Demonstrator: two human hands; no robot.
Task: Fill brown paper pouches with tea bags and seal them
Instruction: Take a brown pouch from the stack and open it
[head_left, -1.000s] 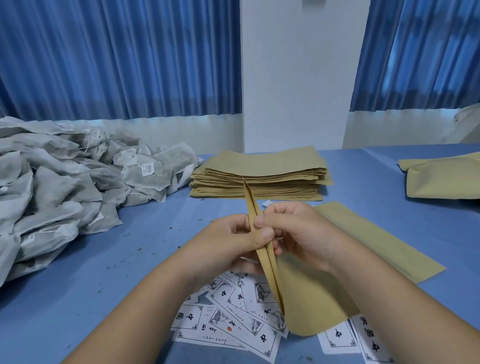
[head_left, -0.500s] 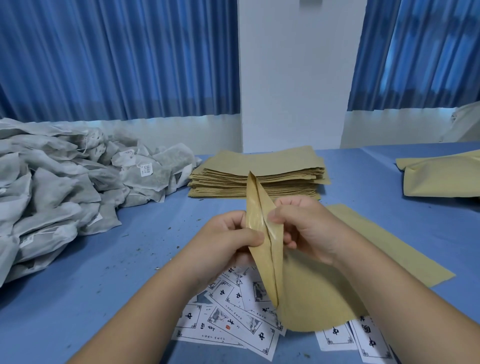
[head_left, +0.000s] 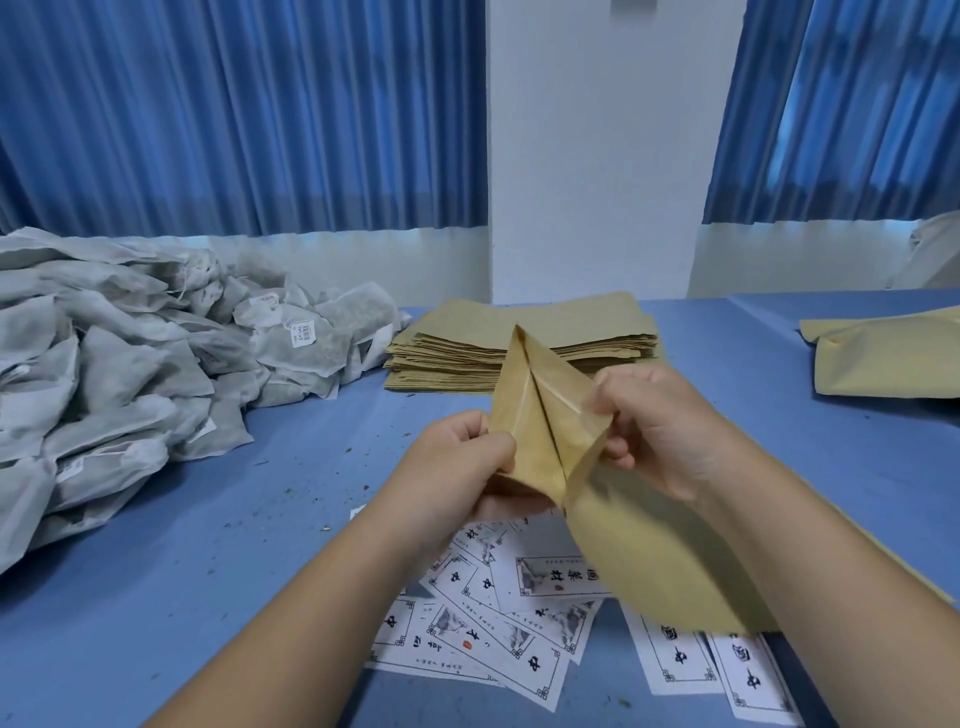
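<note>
Left hand, right hand, both pinching one pouch, one pouch stack behind

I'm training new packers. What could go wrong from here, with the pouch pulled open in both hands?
1. The left hand and right hand pull the pouch apart at its fold; the thin paper may tear there.
2. The tea bags lie off to the left, so one hand must let go, and the mouth may spring shut.
3. The loose labels under the pouch could get swept aside.
</note>
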